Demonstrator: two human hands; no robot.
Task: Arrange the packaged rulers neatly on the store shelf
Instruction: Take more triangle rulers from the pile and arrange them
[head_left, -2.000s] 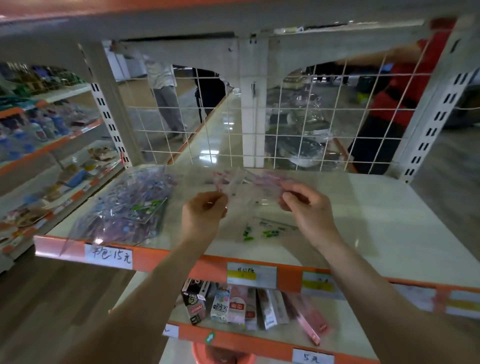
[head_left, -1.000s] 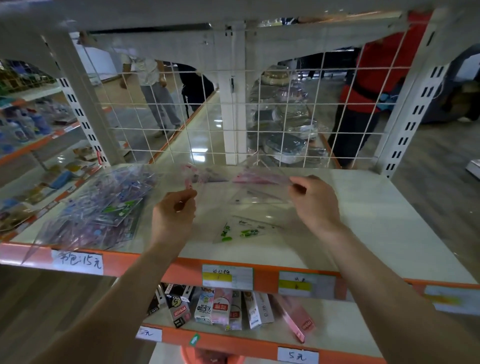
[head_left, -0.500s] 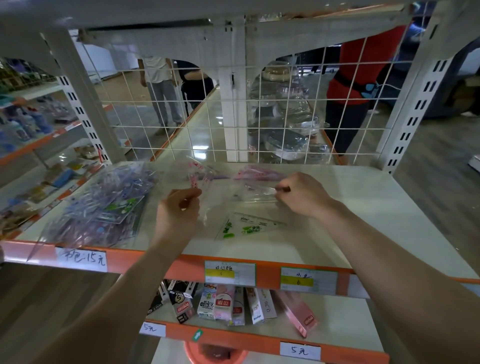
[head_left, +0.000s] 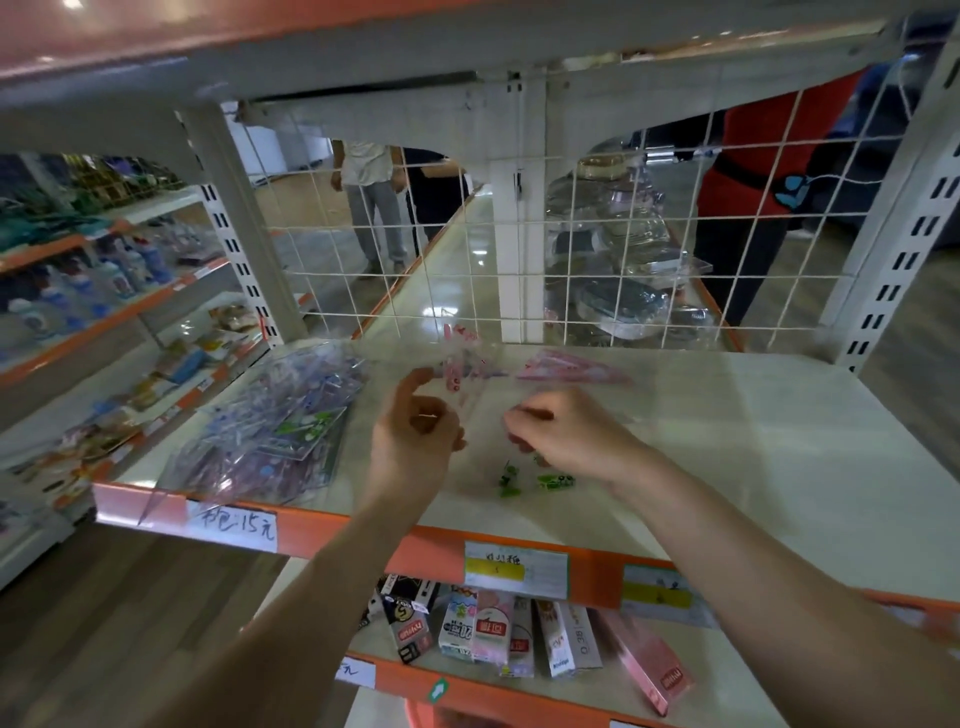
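My left hand (head_left: 415, 436) pinches a clear ruler packet with pink print (head_left: 460, 371), lifted and tilted above the white shelf (head_left: 753, 457). My right hand (head_left: 571, 431) has curled fingers on another clear packet with green print (head_left: 540, 480) that lies flat on the shelf. A pink-printed ruler packet (head_left: 571, 370) lies just behind my right hand. At the shelf's left end sits a heap of several packaged rulers (head_left: 270, 431) in clear wrap.
A white wire grid (head_left: 519, 249) closes the shelf's back; people stand beyond it. The orange front edge (head_left: 363, 530) carries price tags. Small boxes (head_left: 483, 629) stand on the shelf below. Another stocked shelf unit (head_left: 78, 291) is at the left.
The packet both hands held up has come apart: my left hand raised the pink-printed one, my right hand dropped to the green-printed packet on the shelf. The camera moved closer.
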